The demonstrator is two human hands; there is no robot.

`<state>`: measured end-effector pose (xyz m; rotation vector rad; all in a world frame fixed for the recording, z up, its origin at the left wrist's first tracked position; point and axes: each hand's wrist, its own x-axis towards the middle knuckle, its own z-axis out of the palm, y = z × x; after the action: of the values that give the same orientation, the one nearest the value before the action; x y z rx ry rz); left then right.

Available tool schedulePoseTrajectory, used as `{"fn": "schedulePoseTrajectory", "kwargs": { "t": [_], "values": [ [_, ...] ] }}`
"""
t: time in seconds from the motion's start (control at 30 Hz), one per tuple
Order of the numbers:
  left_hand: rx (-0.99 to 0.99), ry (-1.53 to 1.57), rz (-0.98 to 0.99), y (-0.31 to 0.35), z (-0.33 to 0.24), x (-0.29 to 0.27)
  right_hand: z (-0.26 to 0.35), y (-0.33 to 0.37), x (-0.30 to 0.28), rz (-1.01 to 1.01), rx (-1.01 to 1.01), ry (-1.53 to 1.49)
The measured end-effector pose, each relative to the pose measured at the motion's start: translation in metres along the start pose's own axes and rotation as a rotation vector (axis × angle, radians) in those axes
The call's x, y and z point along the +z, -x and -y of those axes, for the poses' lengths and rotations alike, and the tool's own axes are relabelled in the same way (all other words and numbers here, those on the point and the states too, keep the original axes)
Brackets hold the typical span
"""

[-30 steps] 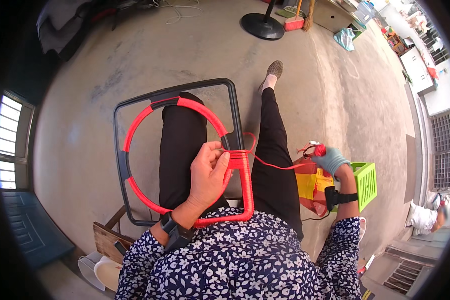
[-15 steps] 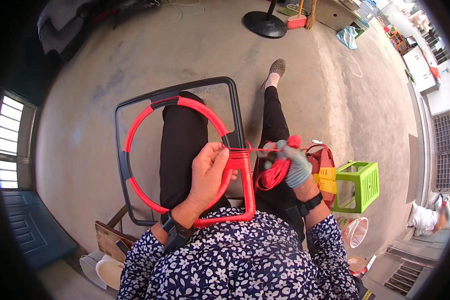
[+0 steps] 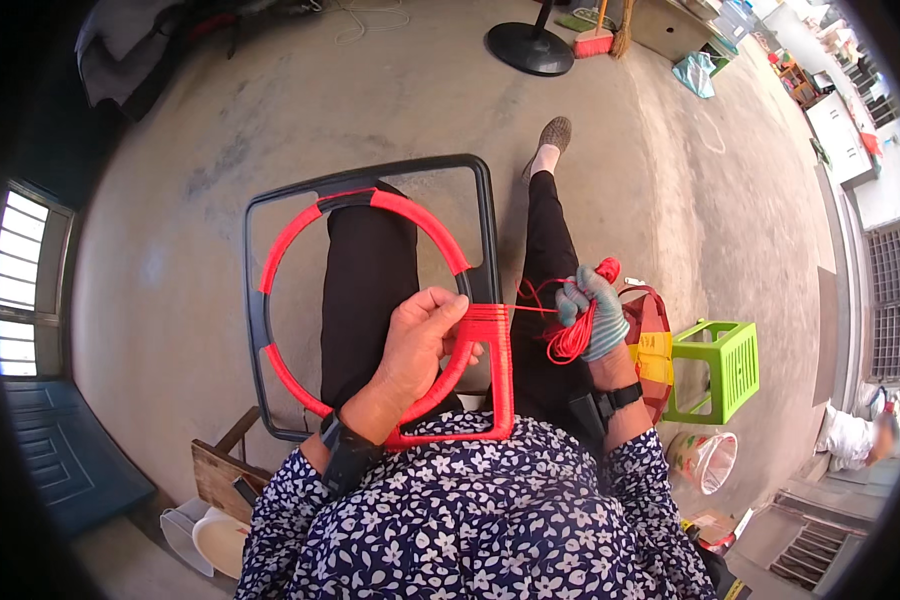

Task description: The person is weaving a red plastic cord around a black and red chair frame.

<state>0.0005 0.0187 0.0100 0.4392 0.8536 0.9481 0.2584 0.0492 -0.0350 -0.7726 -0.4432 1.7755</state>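
A black square frame (image 3: 489, 230) with a ring inside it rests across my lap. Red cord covers most of the ring and the frame's near right corner; bare black stretches show between the wrapped parts. My left hand (image 3: 418, 338) is closed on the frame, its thumb pressing beside the wrapped bar that joins ring and frame. In a grey-striped glove, my right hand (image 3: 600, 312) grips a looped bundle of red cord (image 3: 571, 341). From it a strand runs taut to the wrapped bar, and a slack loop stands above that strand.
To my right are a red and yellow bag (image 3: 652, 350), a lime-green plastic stool (image 3: 725, 370) and a waste basket (image 3: 705, 460). A wooden piece (image 3: 225, 482) lies at my left. Farther off stand a round black base (image 3: 530, 50) and a red broom (image 3: 594, 43).
My right hand has moved a little right with the cord bundle. The frame has shifted slightly right, while my left hand keeps its hold. A slack cord loop now shows near my right hand.
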Motion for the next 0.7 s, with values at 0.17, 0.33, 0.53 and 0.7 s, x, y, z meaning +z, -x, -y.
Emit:
{"fn": "schedulePoseTrajectory", "kwargs": {
  "t": [0.17,0.33,0.53,0.7],
  "values": [
    [0.067,-0.099,-0.033,-0.006,0.005,0.0,0.025,-0.012,-0.008,-0.42,0.069,0.776],
    [0.245,-0.239,-0.065,0.002,-0.001,0.007,0.039,-0.006,0.051,-0.486,-0.386,1.54],
    [0.482,-0.187,-0.117,0.001,0.001,0.014,0.009,-0.002,0.142,0.273,-1.152,2.141],
    [0.408,-0.285,-0.138,-0.002,0.004,0.002,0.002,0.008,0.12,-0.068,-0.706,1.193]
  ]
}}
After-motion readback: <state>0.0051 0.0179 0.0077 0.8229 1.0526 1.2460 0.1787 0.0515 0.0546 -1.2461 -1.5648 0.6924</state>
